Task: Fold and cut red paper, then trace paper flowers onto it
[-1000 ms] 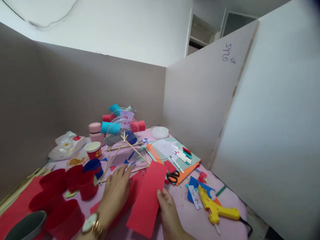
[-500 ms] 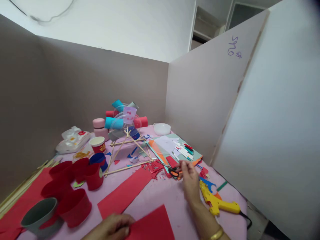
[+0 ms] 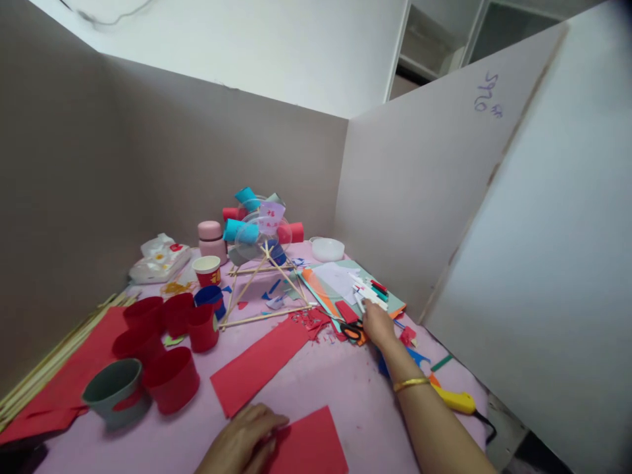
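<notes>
White marker (image 3: 359,301) slants away leftward by right hand (image 3: 379,324), left hand (image 3: 241,440) on red card (image 3: 310,442); fingers' grips unclear.

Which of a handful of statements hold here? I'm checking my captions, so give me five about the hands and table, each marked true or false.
1. The left hand is at the nearest red sheet. True.
2. The right hand is on the pink bottle. False: the right hand is at the white markers.
3. The gray cup stands nearer the camera than the blue cup. True.
4. The left hand holds the scissors. False: the scissors lie beside the right hand.
5. The right wrist wears a gold bracelet. True.
</notes>
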Demonstrator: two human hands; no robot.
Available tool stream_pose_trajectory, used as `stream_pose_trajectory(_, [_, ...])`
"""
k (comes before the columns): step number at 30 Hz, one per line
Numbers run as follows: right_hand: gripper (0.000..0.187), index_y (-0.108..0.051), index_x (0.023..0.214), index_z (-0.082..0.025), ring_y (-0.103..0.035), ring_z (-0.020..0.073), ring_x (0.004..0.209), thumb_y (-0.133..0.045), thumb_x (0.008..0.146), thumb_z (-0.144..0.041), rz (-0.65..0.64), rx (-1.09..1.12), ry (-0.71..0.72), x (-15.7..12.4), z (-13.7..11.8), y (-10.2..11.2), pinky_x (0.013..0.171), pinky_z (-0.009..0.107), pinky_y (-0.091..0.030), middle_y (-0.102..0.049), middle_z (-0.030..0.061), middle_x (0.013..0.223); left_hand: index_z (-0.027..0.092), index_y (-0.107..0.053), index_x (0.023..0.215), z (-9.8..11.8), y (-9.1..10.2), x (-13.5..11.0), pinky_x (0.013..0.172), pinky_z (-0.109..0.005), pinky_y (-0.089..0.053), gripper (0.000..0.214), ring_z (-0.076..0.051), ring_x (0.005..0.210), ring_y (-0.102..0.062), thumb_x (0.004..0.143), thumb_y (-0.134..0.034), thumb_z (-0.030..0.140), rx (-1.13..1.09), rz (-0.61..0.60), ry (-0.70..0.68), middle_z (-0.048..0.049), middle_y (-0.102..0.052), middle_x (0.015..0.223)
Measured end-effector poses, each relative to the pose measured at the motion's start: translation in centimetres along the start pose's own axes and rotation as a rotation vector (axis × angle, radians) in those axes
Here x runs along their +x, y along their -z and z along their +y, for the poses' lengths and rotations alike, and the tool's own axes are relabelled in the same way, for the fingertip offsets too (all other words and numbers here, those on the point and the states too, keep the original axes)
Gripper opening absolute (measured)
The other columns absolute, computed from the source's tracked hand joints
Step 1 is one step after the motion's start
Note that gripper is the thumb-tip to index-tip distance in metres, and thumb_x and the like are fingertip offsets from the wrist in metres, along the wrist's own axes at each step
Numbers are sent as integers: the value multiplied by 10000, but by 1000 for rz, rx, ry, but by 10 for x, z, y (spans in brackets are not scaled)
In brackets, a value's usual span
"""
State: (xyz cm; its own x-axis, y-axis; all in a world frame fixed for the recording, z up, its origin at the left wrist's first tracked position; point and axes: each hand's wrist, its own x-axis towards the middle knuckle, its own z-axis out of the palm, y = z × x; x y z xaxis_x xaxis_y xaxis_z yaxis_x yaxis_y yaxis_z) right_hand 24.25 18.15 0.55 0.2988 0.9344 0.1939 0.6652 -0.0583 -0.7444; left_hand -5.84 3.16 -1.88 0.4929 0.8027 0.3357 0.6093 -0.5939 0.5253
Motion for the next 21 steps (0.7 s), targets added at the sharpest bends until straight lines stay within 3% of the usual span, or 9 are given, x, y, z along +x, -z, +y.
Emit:
stream_pose_trajectory(3, [326, -498, 1221, -156, -589, 214, 890, -419, 906, -186, -1, 135, 37, -16, -2, 9, 776, 373, -469, -601, 79, 1005, 292, -643, 978, 12, 10, -6, 744, -210, -530, 215, -143, 824, -661, 897, -457, 220, 41, 63, 13, 5, -704, 893])
stream_pose_trajectory(5, [375, -471, 1243, -164, -596, 193, 714, -326, 900, -209, -54, 258, 59, -34, -6, 15, 631, 327, -476, -608, 58, 876, 276, -631, 985, 16, 10, -16, 730, -200, -527, 228, -136, 816, -660, 909, -427, 208, 100, 74, 10, -2, -703, 896])
stream_pose_trajectory(9, [402, -455, 1210, -154, -613, 185, 702, -265, 895, -315, -196, 514, 99, -86, -19, 14, 579, 295, -486, -626, 81, 902, 255, -585, 1111, 13, -18, -49, 814, -229, -506, 250, -160, 946, -644, 898, -455, 267, 343, 187, -86, -42, -683, 1073])
stream_pose_trajectory(11, [361, -477, 1159, -187, -620, 202, 804, -455, 844, -361, -342, 880, 93, -113, -25, 7, 613, 282, -485, -645, 89, 967, 252, -574, 1147, 12, -36, -61, 812, -241, -505, 282, -173, 973, -644, 901, -444, 297, 497, 271, -264, -31, -686, 1106])
stream_pose_trajectory(13, [291, -535, 1005, -212, -588, 146, 679, -649, 767, -337, -401, 945, 51, -138, -30, -2, 594, 224, -455, -649, 13, 760, 252, -545, 1200, 15, -47, -66, 835, -242, -494, 341, -167, 1006, -635, 877, -459, 188, 624, 166, -255, 1, -664, 1162])
stream_pose_trajectory(14, [205, -544, 873, -208, -536, 112, 573, -658, 782, -352, -415, 930, 19, -149, -32, -7, 547, 195, -420, -608, -22, 636, 251, -529, 1222, 18, -49, -65, 854, -256, -488, 376, -176, 1038, -623, 856, -485, 176, 630, 92, -238, 1, -641, 1198])
stream_pose_trajectory(16, [289, -502, 700, -200, -422, 80, 429, -606, 825, -439, -442, 920, -67, -169, -37, -15, 442, 173, -335, -500, -64, 469, 256, -492, 1266, 25, -48, -59, 906, -299, -469, 458, -207, 1114, -580, 817, -546, 182, 555, -59, -167, -14, -591, 1261])
stream_pose_trajectory(18, [343, -544, 777, -201, -454, 103, 430, -543, 832, -539, -514, 955, -148, -185, -42, -22, 436, 195, -349, -549, -38, 495, 274, -461, 1298, 29, -47, -51, 951, -362, -443, 528, -239, 1165, -541, 791, -584, 187, 419, -185, -103, -33, -562, 1288])
stream_pose_trajectory(21, [435, -607, 953, -197, -581, 168, 629, -618, 745, -578, -545, 979, -182, -202, -44, -32, 580, 253, -448, -669, 40, 763, 268, -419, 1333, 30, -47, -44, 996, -447, -395, 579, -266, 1225, -479, 786, -575, 157, 276, -255, -49, -58, -545, 1308])
